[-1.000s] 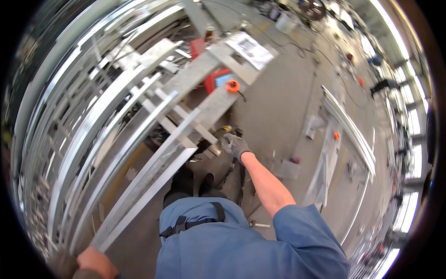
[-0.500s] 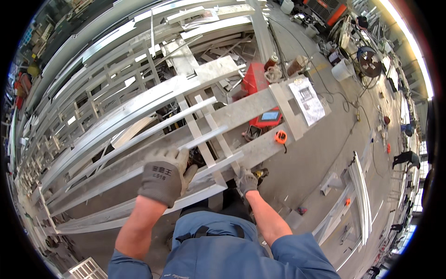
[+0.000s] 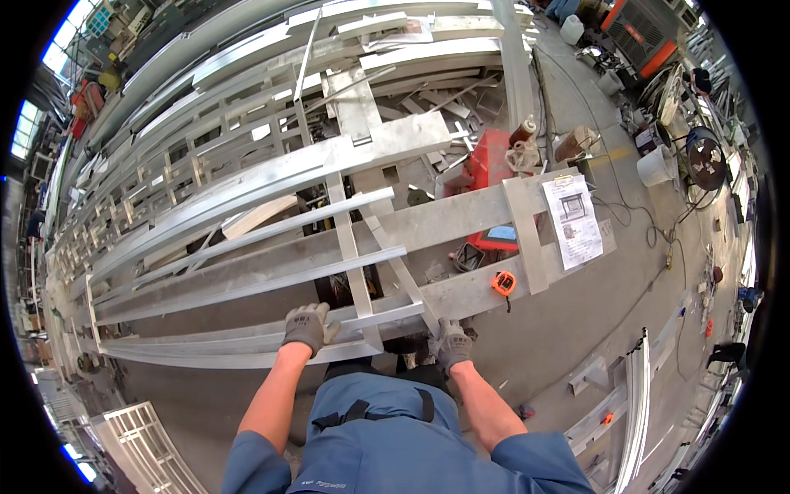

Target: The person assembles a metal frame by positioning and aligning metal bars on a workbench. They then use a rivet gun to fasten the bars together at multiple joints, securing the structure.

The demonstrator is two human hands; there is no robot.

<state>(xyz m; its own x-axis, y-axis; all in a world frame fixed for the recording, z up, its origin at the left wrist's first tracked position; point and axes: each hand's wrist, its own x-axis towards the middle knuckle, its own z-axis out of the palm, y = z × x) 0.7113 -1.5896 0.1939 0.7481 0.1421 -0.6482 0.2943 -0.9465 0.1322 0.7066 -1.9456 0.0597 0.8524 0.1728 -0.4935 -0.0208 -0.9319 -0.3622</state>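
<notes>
My left hand (image 3: 308, 328), in a grey work glove, is on the nearest long aluminium profile (image 3: 214, 344). Its fingers bend over the metal and the thumb sits on the right side. My right hand (image 3: 453, 346), gloved alike, is closed beside the near end of a slanted flat bar (image 3: 397, 263). A small dark object shows at its right edge, and what the fingers hold is hidden. Between the hands, the right end of a second profile (image 3: 395, 314) lies across the flat bars. Another profile (image 3: 362, 262) runs parallel, farther off.
An orange tape measure (image 3: 504, 284) and a printed drawing sheet (image 3: 573, 221) lie on the wide beams to the right. Behind them are a red case (image 3: 491, 156) and a device with a screen (image 3: 499, 238). Long metal stock (image 3: 635, 403) lies at lower right; cables cross the floor.
My left hand has come down and closer to me, onto the near profile. My right hand stays by the slanted bar's end. The whole view has shifted; the yellow-and-black object beside that hand shows less.
</notes>
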